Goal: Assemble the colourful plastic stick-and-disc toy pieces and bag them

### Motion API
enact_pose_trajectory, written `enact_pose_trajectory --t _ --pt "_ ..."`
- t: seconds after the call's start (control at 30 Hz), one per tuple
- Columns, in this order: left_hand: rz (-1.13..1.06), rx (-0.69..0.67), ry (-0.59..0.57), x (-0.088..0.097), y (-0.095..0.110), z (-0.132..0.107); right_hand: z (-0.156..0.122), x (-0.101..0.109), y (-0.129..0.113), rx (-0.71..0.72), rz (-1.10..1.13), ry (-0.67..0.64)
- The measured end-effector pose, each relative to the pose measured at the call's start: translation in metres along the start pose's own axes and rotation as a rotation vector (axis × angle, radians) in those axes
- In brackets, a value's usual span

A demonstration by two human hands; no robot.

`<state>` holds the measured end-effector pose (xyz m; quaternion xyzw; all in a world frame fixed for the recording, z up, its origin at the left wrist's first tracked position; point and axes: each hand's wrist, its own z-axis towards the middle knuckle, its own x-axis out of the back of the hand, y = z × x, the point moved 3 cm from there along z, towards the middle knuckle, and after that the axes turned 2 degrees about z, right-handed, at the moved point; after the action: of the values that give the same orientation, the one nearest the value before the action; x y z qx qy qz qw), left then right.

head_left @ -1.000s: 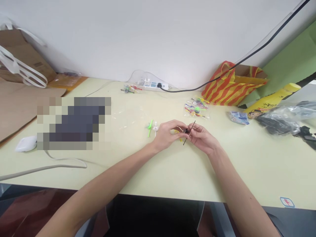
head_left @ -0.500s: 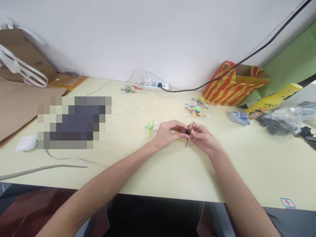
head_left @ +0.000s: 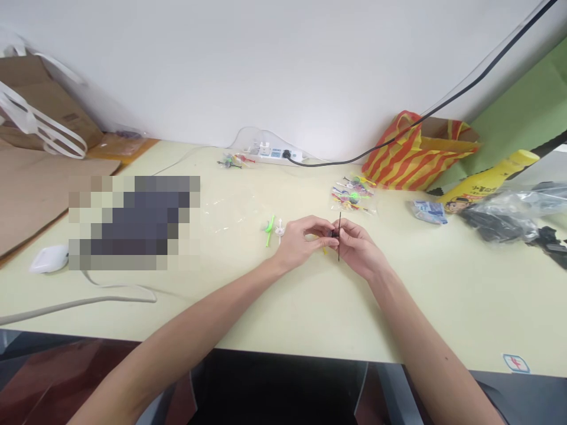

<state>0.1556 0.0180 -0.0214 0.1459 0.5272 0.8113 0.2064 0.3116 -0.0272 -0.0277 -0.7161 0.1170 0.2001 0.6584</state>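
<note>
My left hand and my right hand meet over the middle of the pale table. Both pinch a small black toy piece with a thin black stick, which now stands almost upright between the fingertips. A bit of yellow plastic shows under my left fingers. Just left of my left hand lie a green plastic piece and a small white piece.
A clear bag of colourful small toys lies behind my hands. At the back stand a power strip, more toy pieces and a red-and-yellow striped bag. Right: a yellow bottle, black plastic bags. Left: a white mouse.
The black stick has turned from slanted to nearly upright between my fingertips. Both hands stayed in place.
</note>
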Motion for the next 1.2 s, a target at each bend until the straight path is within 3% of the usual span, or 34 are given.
enact_pose_trajectory --t 0.4,0.87,1.03,1.2 --pt "-0.083 0.087 0.048 0.001 0.001 0.001 0.001 -0.019 0.008 0.03 0.131 0.057" --pt "-0.103 0.145 0.085 0.0 0.0 0.0 0.002 -0.025 0.013 0.084 0.067 0.087" --pt "-0.036 0.12 0.084 0.001 0.0 0.0 0.005 -0.025 0.017 0.057 0.087 0.1" --pt "0.166 -0.006 0.07 -0.001 0.001 0.0 0.007 -0.018 0.01 0.005 0.103 0.097"
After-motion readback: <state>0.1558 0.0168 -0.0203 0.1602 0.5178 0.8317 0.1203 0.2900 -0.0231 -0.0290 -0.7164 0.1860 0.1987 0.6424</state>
